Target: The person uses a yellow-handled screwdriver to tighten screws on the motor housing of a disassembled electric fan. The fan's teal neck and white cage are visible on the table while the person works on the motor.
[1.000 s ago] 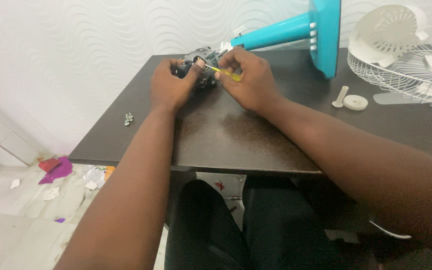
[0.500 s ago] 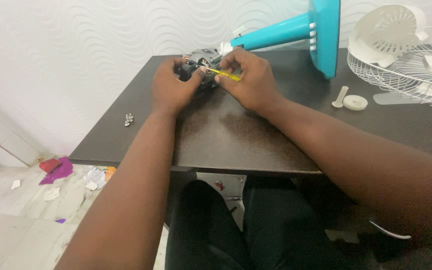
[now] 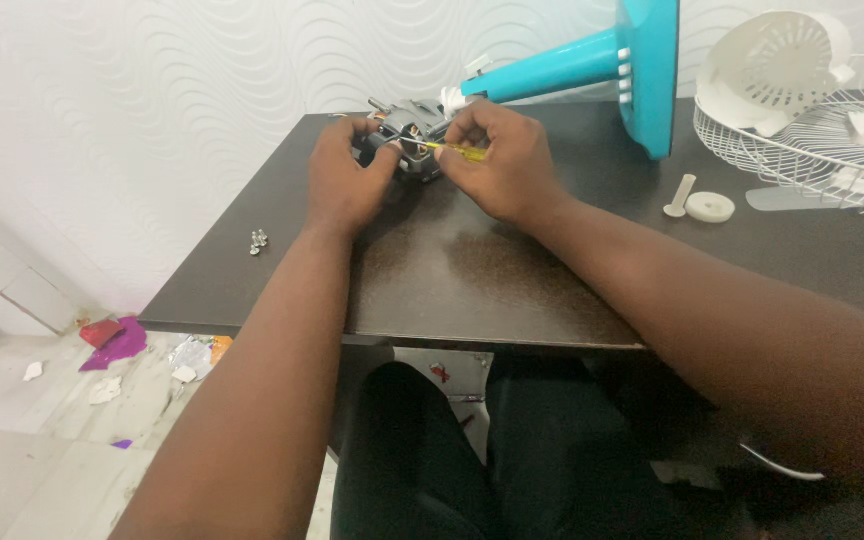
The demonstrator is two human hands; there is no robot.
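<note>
Screws [image 3: 259, 240], small cluster, on the dark counter [image 3: 472, 270] near its left edge. Left hand [image 3: 344, 180] curled around a grey motor [image 3: 414, 132] at the counter's far edge. Right hand [image 3: 504, 160] pinching a yellow screwdriver [image 3: 457, 151], tip at the motor. Teal stand [image 3: 592, 65] lying behind. White knob [image 3: 709, 207] and grille [image 3: 822, 140] at right.

Home room: textured wallpaper [image 3: 152, 100], tiled floor [image 3: 12, 440], dark table [image 3: 472, 270].
</note>
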